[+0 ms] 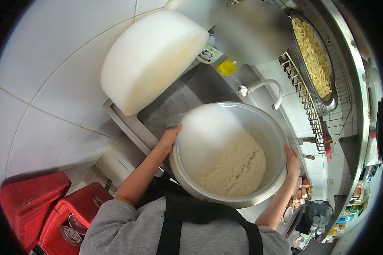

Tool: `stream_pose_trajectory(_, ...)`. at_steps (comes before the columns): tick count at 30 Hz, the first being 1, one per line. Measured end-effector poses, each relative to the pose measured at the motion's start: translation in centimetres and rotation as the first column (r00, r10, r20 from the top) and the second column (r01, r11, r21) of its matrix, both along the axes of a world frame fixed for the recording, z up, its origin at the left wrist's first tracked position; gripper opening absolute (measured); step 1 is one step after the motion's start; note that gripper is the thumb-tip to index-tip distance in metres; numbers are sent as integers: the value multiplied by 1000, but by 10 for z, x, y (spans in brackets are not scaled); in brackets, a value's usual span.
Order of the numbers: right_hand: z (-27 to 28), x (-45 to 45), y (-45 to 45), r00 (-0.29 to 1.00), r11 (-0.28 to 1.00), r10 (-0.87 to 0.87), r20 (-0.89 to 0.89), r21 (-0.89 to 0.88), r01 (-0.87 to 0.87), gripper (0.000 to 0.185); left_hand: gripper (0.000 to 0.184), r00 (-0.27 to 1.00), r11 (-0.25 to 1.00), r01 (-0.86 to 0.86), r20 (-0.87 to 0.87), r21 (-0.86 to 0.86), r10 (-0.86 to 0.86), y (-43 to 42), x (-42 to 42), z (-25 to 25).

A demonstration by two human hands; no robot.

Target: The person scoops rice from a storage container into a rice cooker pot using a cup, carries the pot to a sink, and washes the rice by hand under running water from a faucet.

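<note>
A large round metal pot [273, 137] is held in front of my apron, over the near edge of the sink. It contains a pale, grainy mass [238, 170], like flour or rice; I cannot tell which. A hazy white patch hides the left part of the contents. My left hand [169, 138] is closed on the pot's left side, with something dark under its fingertips. My right hand [291, 160] grips the opposite side near the rim. Behind the pot is the steel sink [206, 83], with a white tap [266, 85] at its right.
A big white tub [151, 55] leans on its side at the sink's back left. A bottle of yellow liquid [227, 66] stands near a blurred round shape [253, 32]. Noodles [312, 57] fill a perforated tray on the wire rack. Red bins [34, 204] stand lower left.
</note>
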State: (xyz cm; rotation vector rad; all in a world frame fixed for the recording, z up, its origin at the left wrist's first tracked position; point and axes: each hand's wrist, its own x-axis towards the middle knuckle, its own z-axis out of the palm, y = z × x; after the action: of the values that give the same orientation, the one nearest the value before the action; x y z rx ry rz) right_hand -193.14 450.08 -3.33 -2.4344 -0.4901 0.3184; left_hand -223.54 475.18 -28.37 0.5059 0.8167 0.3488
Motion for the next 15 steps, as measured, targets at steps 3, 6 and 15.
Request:
stream_pose_trajectory(3, -2, 3, 5, 1000, 1000, 2, 0, 20, -2, 46, 47, 1000, 1000, 19, -14, -5, -20, 2, -1, -2)
stream_pose_trajectory(6, 5, -5, 16, 999, 999, 33, -29, 25, -33, 41, 48, 1000, 999, 17, 9, -30, -17, 3, -1, -10)
stream_pose_trajectory(15, 15, -23, 39, 999, 1000, 25, 33, 14, -25, 40, 51, 999, 998, 24, -32, -62, -26, 6, -3, -10)
